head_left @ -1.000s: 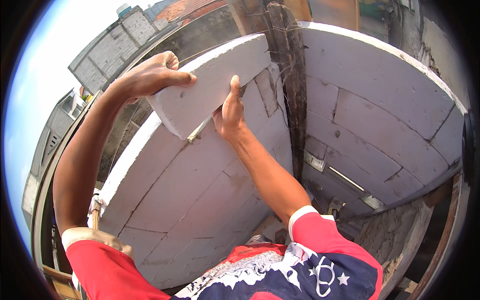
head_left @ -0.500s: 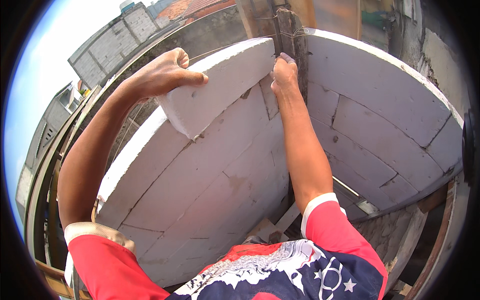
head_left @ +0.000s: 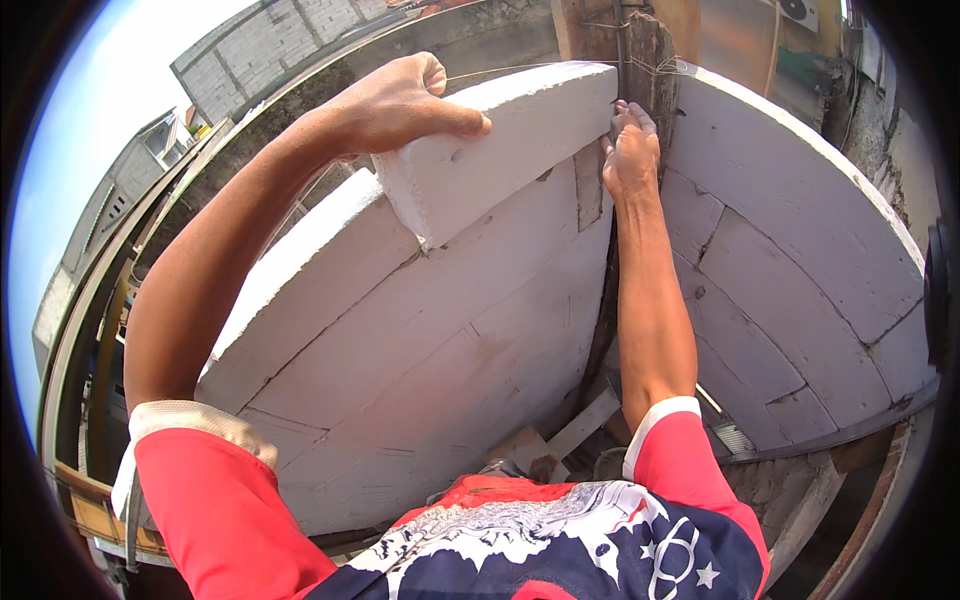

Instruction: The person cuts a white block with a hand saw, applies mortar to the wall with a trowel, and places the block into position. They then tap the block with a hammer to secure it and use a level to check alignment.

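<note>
My left hand [head_left: 425, 110] grips the top of a white lightweight block [head_left: 510, 135] sitting on top of the left block wall [head_left: 380, 340], its thumb lying over the top edge. My right hand [head_left: 630, 155] has its fingers curled at the block's right end, against the dark corner post [head_left: 650, 75]; what exactly they hold is hidden. A thin string [head_left: 470, 73] runs just behind the block and meets wire wound round the post.
A second block wall [head_left: 780, 250] meets the post at the right. Boards and rubble [head_left: 585, 420] lie below in the corner. Railings and frames [head_left: 95, 360] run along the left rim, with neighbouring block buildings [head_left: 260, 40] behind.
My right hand has moved from below the block up to its right end by the post. The view has shifted; my left hand stays on the block.
</note>
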